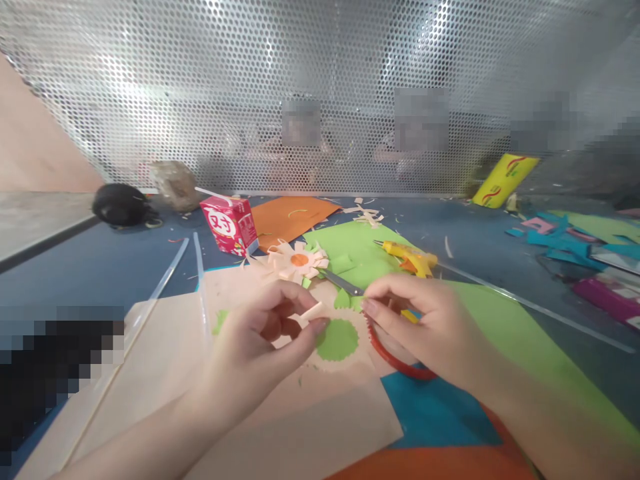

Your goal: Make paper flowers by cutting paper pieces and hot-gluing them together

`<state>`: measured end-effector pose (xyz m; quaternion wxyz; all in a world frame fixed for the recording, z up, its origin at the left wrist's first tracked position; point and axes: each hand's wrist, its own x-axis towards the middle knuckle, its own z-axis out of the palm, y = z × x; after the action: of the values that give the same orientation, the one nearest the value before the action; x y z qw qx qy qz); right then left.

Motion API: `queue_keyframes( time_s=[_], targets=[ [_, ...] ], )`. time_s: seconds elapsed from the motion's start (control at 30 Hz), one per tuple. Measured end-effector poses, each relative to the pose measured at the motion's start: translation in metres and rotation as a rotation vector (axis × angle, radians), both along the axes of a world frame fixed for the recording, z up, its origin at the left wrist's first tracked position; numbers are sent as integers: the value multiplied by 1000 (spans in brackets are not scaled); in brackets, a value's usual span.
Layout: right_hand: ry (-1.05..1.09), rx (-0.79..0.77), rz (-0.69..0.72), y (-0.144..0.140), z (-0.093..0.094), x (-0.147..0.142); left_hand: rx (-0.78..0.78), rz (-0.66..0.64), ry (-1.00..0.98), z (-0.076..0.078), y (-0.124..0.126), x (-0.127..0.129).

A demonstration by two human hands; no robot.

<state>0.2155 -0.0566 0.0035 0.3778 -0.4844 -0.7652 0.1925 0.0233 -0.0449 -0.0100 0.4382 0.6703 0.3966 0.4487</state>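
Note:
My left hand point(265, 340) is closed, with a small pale-pink paper piece point(314, 311) pinched between thumb and fingers. My right hand point(410, 317) is also closed, thumb and forefinger pressed together; what they hold, if anything, I cannot make out. Between the hands lies a round green paper disc point(338, 340) with a pale, notched paper border around it. Scissors point(400, 363) with a red handle lie partly hidden beneath my right hand, blades pointing up and left. Just beyond is a pale-pink paper flower point(299, 260) with an orange centre.
A yellow glue gun point(410, 257) rests on green paper point(360, 247). Clear glue sticks point(201, 287) lie at the left. A red drink carton point(230, 225) with a straw stands behind. Paper scraps point(565, 240) lie at the right, near a yellow packet point(505, 180). Perforated metal point(340, 60) borders the back.

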Motion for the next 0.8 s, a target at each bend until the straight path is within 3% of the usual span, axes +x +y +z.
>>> queue_keyframes(
  time_s=[0.27,0.47,0.8],
  targets=[
    [50,46,-11,1,-2,-2,10,-19,-3,-1,1,0],
    [49,-14,23,1,0,0,-72,89,-40,3,-4,6],
    [-11,-52,39,1,3,2,-75,59,-44,3,-3,4]
  ],
)
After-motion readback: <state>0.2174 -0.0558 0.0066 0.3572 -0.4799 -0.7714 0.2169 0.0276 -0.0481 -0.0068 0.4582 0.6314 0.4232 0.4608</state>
